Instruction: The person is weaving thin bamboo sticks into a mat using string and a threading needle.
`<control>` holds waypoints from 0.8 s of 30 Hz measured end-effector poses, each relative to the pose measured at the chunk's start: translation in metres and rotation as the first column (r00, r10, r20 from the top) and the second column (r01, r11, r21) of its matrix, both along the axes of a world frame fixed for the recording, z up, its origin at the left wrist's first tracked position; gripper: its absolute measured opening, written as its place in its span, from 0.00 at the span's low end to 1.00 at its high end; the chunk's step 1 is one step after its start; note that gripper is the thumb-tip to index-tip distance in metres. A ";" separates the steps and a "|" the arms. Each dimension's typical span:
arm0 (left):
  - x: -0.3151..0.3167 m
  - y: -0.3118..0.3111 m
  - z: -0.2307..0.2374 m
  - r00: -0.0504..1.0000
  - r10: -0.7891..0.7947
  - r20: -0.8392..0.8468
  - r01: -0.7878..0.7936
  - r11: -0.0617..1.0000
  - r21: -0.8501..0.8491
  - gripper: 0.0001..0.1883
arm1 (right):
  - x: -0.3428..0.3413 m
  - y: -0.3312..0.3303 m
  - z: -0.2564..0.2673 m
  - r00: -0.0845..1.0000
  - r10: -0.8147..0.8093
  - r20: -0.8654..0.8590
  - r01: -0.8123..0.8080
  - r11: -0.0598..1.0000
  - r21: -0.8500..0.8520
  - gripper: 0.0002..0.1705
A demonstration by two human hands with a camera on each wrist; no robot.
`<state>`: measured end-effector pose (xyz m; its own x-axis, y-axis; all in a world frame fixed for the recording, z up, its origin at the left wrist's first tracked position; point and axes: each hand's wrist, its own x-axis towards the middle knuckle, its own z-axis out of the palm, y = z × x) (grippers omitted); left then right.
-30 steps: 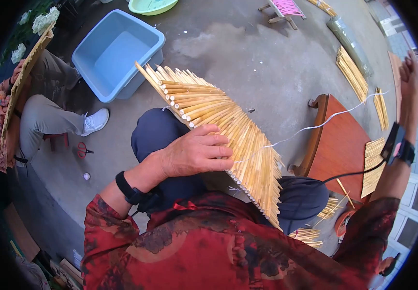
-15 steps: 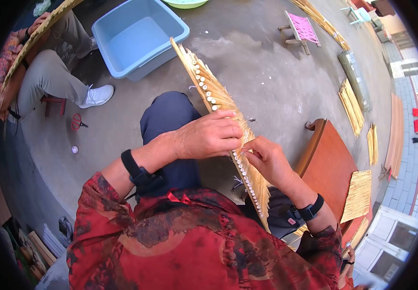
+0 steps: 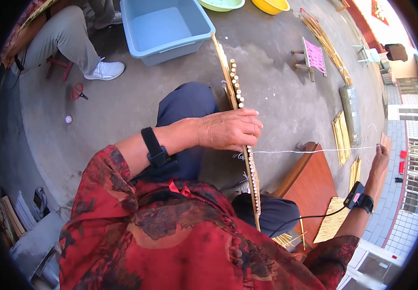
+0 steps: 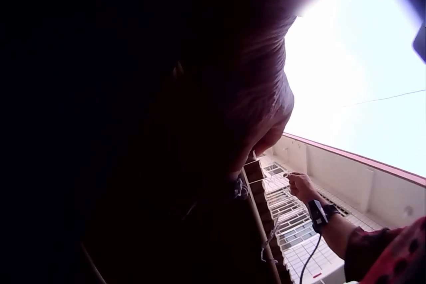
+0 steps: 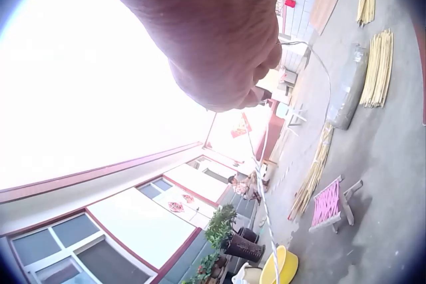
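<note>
In the head view a panel of tied straw-coloured stalks (image 3: 253,180) stands nearly edge-on over the person's knees, its round cut ends in a row. The left hand (image 3: 230,129) grips its edge near the middle, fingers curled over it. From beside that hand a white string (image 3: 310,151) runs taut to the right hand (image 3: 382,153), which pinches it far out to the right. The right wrist view shows the right hand (image 5: 219,31) large, with twisted string (image 5: 264,197) hanging from its fingers. The left hand (image 4: 246,91) is dark in the left wrist view.
A blue tub (image 3: 168,48) stands ahead, with a seated person's grey-trousered leg (image 3: 68,38) at left. Red scissors (image 3: 77,92) lie on the floor. To the right are a brown wooden table (image 3: 310,193), a pink-webbed stool (image 3: 314,59) and stalk bundles (image 3: 342,137).
The right hand was at the panel beside the left hand half a second ago; it has swung far right, drawing the string out. The panel has turned more edge-on, with the left hand still on it.
</note>
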<state>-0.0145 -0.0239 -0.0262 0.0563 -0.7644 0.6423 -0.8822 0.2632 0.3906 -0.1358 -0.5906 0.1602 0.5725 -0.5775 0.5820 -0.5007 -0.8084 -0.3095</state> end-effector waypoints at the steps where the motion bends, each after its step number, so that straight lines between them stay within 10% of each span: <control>1: -0.001 0.000 0.000 1.000 0.004 -0.002 -0.004 1.000 -0.006 0.15 | 0.007 0.051 -0.003 0.981 0.085 -0.176 -0.086 0.996 0.001 0.14; 4: -0.007 0.002 -0.002 0.994 0.096 0.048 -0.095 0.995 -0.027 0.15 | 0.022 0.202 -0.042 0.876 0.403 -0.266 -0.298 0.884 0.361 0.20; 7: -0.024 0.009 0.001 0.922 0.316 0.225 -0.290 0.946 -0.143 0.18 | 0.008 0.316 -0.081 0.675 0.701 -0.231 -0.304 0.550 0.778 0.17; 14: -0.062 0.044 0.011 0.855 0.453 -0.251 -0.433 0.891 0.134 0.21 | -0.005 0.381 -0.127 0.479 0.849 -0.221 -0.261 0.379 0.888 0.12; 16: -0.065 0.051 0.016 0.559 0.499 -0.662 -0.120 0.839 0.531 0.17 | -0.006 0.378 -0.135 0.481 0.847 -0.226 -0.284 0.394 0.874 0.12; 17: -0.067 0.051 0.021 0.243 0.476 -0.845 0.079 0.859 0.506 0.18 | -0.006 0.374 -0.142 0.491 0.845 -0.212 -0.318 0.400 0.860 0.10; 24: -0.078 0.018 -0.022 -0.023 0.392 -0.920 0.097 0.917 0.388 0.25 | -0.004 0.370 -0.147 0.469 0.870 -0.153 -0.424 0.374 0.825 0.06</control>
<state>-0.0921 -0.0054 -0.0479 0.5639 -0.7298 -0.3865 0.4347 -0.1357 0.8903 -0.1399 -0.2203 0.0135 0.9643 0.0942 -0.2476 -0.1325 -0.6380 -0.7586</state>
